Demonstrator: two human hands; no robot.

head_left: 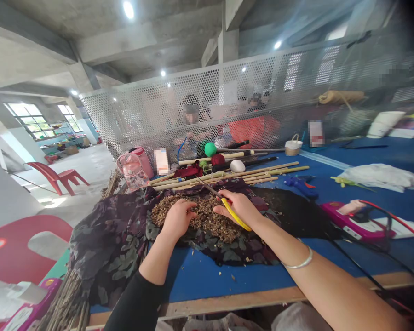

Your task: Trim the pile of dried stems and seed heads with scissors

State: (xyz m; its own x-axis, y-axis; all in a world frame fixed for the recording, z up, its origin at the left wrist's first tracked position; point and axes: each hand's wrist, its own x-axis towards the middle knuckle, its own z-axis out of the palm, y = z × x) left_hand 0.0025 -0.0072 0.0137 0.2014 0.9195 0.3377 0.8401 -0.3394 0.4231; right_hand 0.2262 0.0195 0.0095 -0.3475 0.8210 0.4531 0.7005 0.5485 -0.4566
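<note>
Brown dried plant bits (pixel 207 214), small and crumbly, lie heaped on a dark floral cloth (pixel 120 243) in front of me. My left hand (pixel 180 216) rests at the left part of the heap, fingers slightly bent, with a gap between thumb and fingers and nothing visible held. In my right hand (pixel 236 209) is a pair of scissors with yellow handles (pixel 233 214); its dark blades point up and left over the heap's far edge. The fingers of that hand partly hide the handles. A bundle of dry stalks (pixel 67 299) sticks out from under the cloth at the lower left.
Behind the heap lie several bamboo sticks (pixel 272 171), a green ball (pixel 210 149) and a white ball (pixel 237 166). A blue glue gun (pixel 301 185) and a magenta power strip (pixel 355 223) with cables are at right. A perforated metal screen (pixel 141 105) stands behind, with people beyond.
</note>
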